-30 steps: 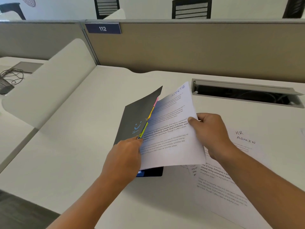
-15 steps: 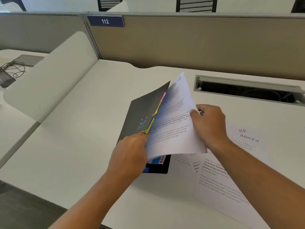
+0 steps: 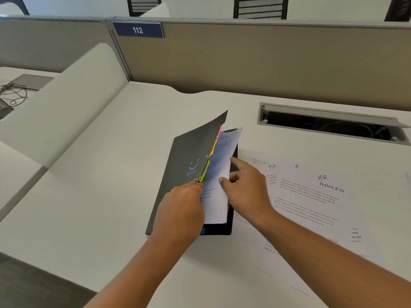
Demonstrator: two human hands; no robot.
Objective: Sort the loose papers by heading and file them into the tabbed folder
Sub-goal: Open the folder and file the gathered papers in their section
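Dark grey tabbed folder [image 3: 189, 165] lay on the white desk [image 3: 89, 196] before us, its front cover lifted. Our left hand [image 3: 182, 207] pinched that cover's edge by the green tab [image 3: 205, 171], fingers curled tight round it. Inside stood the white sheet headed SPORTS [image 3: 219, 174], tilted between the covers. Our right hand [image 3: 246, 187] was loosely spread, gripping nothing, its forefinger straight and its thumb tip touching the sheet's right edge. Just beside the folder, to its right, the loose white papers [image 3: 311, 201] lay fanned flat on the desk, the top one headed HR ADMIN.
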